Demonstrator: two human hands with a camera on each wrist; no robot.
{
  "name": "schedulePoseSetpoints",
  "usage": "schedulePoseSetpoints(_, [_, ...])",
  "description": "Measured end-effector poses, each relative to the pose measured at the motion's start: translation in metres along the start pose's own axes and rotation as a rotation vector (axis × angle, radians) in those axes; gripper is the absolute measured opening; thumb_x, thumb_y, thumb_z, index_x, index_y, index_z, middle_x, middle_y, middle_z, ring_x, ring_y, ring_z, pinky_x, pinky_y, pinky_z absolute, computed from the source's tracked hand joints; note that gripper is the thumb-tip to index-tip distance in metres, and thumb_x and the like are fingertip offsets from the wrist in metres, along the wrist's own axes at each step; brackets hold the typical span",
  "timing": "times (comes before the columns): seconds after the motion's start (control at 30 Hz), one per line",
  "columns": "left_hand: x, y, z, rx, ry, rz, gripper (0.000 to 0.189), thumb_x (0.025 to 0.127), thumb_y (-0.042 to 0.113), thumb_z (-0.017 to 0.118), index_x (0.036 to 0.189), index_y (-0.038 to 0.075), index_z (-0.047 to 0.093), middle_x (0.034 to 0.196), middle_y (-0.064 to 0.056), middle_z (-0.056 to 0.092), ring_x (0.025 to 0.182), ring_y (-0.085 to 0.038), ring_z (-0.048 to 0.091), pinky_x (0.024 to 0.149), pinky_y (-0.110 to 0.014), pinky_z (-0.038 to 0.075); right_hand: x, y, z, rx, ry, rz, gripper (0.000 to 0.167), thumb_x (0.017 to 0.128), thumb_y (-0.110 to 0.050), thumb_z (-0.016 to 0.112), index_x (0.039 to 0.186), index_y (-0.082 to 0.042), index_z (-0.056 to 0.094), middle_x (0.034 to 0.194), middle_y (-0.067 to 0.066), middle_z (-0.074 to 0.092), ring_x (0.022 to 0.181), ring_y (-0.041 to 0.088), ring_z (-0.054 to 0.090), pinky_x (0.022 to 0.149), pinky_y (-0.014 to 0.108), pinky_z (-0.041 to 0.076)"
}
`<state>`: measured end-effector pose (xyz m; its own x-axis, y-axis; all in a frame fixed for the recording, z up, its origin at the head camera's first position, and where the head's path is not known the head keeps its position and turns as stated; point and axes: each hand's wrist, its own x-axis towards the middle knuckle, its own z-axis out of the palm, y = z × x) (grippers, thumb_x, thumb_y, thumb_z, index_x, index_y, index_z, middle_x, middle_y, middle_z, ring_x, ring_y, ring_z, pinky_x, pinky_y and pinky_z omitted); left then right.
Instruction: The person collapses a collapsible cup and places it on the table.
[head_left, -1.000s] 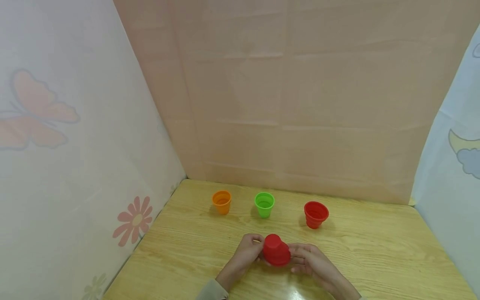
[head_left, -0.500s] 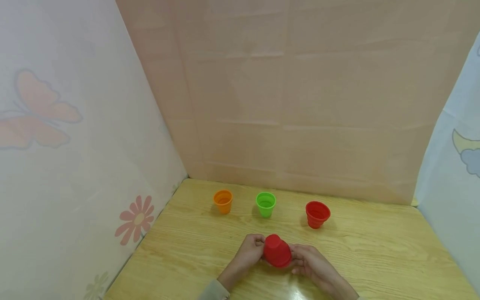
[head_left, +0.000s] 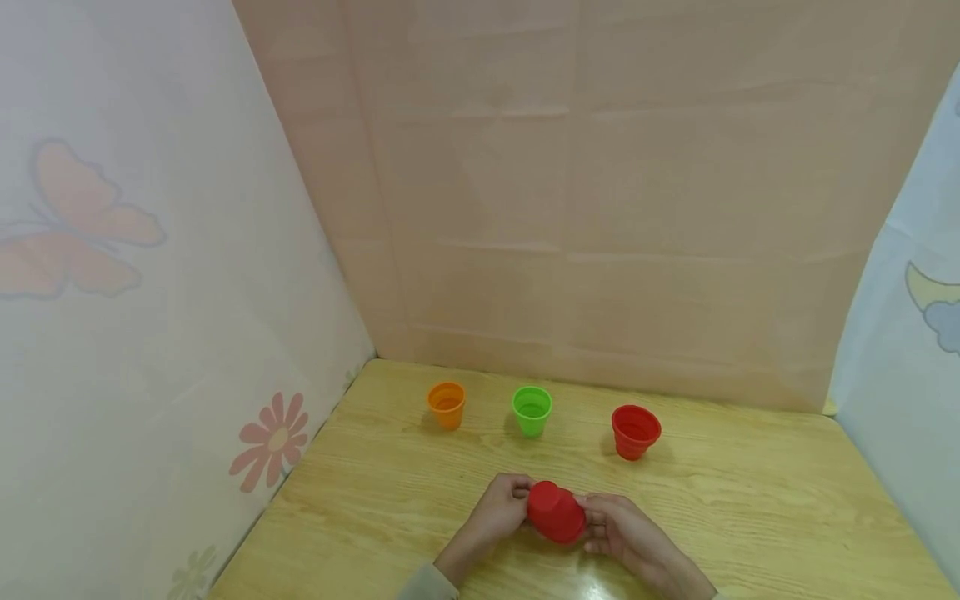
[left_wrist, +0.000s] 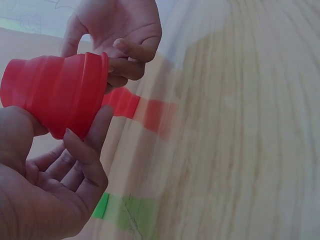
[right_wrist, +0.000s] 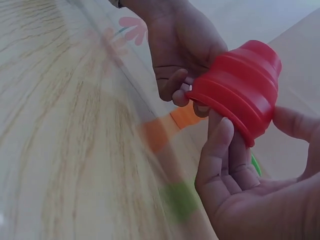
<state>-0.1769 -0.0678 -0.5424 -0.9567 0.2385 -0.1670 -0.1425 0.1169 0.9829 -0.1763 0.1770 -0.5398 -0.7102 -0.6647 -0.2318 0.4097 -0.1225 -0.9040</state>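
Note:
A red ribbed collapsible cup (head_left: 555, 512) is held between both hands above the near part of the table, its base up and tilted and its mouth down. My left hand (head_left: 501, 508) grips it from the left, thumb on the outside and fingers at the rim. From the right, my right hand (head_left: 626, 531) pinches the wall and rim of the cup. In the right wrist view the stepped rings of the cup (right_wrist: 242, 87) show, with fingertips (right_wrist: 223, 131) right at its rim. The inside of the cup is hidden.
Behind the hands stand three upright cups in a row: orange (head_left: 447, 406) at left, green (head_left: 532, 411) in the middle, red (head_left: 635, 432) at right. The wooden table (head_left: 750, 500) ends at a beige back sheet (head_left: 480, 208), with printed sheets on both sides.
The held cup and both hands have come slightly nearer the person. The cup's tilt has changed a little, and both hands keep their grip.

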Motion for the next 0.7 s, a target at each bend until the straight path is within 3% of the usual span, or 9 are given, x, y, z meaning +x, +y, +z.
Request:
schedulePoseSetpoints(0.1, [-0.0008, -0.0012, 0.0005, 0.022, -0.002, 0.017, 0.013, 0.092, 0.0, 0.063, 0.095, 0.003, 0.075, 0.078, 0.001, 0.073, 0.065, -0.008, 0.059, 0.057, -0.02, 0.048, 0.0003, 0.0006, 0.0004, 0.001, 0.012, 0.015, 0.023, 0.11, -0.023, 0.051, 0.099, -0.023, 0.072, 0.094, -0.011, 0.074, 0.089, 0.006, 0.066, 0.081, 0.024, 0.059])
schedulePoseSetpoints(0.37, [-0.0009, -0.0025, 0.0035, 0.121, 0.009, 0.081, 0.014, 0.095, 0.006, 0.063, 0.09, 0.003, 0.075, 0.071, 0.004, 0.067, 0.057, -0.006, 0.052, 0.052, -0.018, 0.041, -0.0003, 0.0006, 0.0035, -0.048, 0.086, 0.026, 0.013, 0.104, -0.017, 0.056, 0.102, -0.017, 0.069, 0.091, -0.012, 0.071, 0.08, 0.006, 0.062, 0.072, 0.021, 0.057])
schedulePoseSetpoints(0.6, [-0.0009, -0.0057, 0.0068, 0.109, 0.01, 0.04, 0.025, 0.104, 0.018, 0.057, 0.092, 0.005, 0.075, 0.071, 0.001, 0.072, 0.054, -0.007, 0.06, 0.048, -0.019, 0.042, 0.0006, -0.0007, 0.0051, -0.163, 0.203, -0.001, 0.012, 0.104, -0.015, 0.055, 0.102, -0.012, 0.066, 0.073, -0.01, 0.048, 0.068, 0.006, 0.043, 0.061, 0.018, 0.044])
schedulePoseSetpoints(0.7, [-0.0011, -0.0065, 0.0076, 0.061, -0.008, 0.008, 0.033, 0.108, 0.023, 0.053, 0.099, 0.004, 0.077, 0.069, -0.004, 0.073, 0.052, -0.008, 0.064, 0.048, -0.02, 0.043, 0.0025, 0.0004, 0.0063, -0.195, 0.253, -0.019, 0.013, 0.104, -0.013, 0.054, 0.105, -0.007, 0.065, 0.069, -0.011, 0.047, 0.063, 0.004, 0.043, 0.057, 0.016, 0.042])
